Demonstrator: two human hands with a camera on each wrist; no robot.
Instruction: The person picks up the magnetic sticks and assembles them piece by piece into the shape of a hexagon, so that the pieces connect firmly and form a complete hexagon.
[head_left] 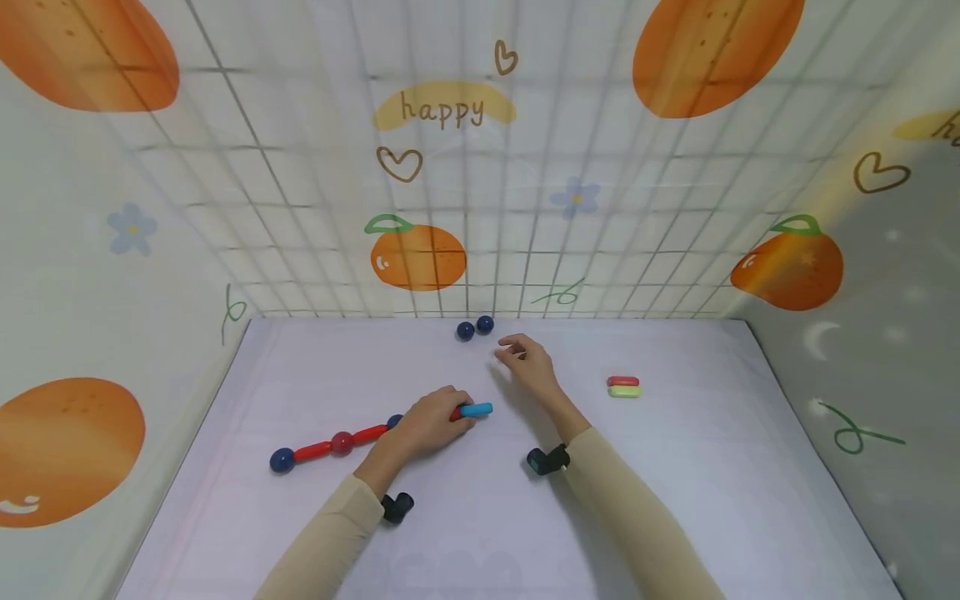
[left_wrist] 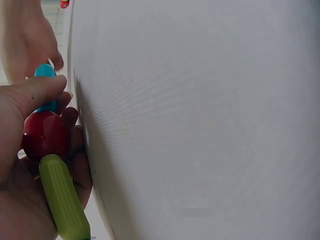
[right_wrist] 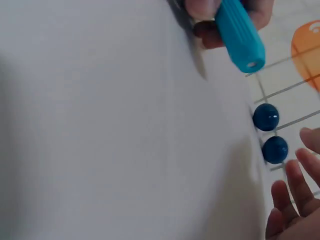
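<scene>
My left hand (head_left: pixel 431 421) grips a chain of balls and rods near its right end. Between its thumb and fingers are a red ball (left_wrist: pixel 46 134) and a light blue rod (head_left: pixel 477 409) that points right. A green rod (left_wrist: pixel 64 197) runs back from that ball under the palm. Left of the hand the chain shows red rods (head_left: pixel 312 452), another red ball (head_left: pixel 342 442) and a dark blue end ball (head_left: pixel 282 460). My right hand (head_left: pixel 528 362) holds nothing, its fingers loosely bent, close to two dark blue balls (right_wrist: pixel 275 149) at the table's back edge.
A red rod (head_left: pixel 623 381) and a yellow-green rod (head_left: pixel 624 392) lie side by side on the white table (head_left: pixel 712 467), right of my right hand. Behind the table stands a wire grid (head_left: pixel 510 275) with a fruit-printed sheet, and printed walls close both sides.
</scene>
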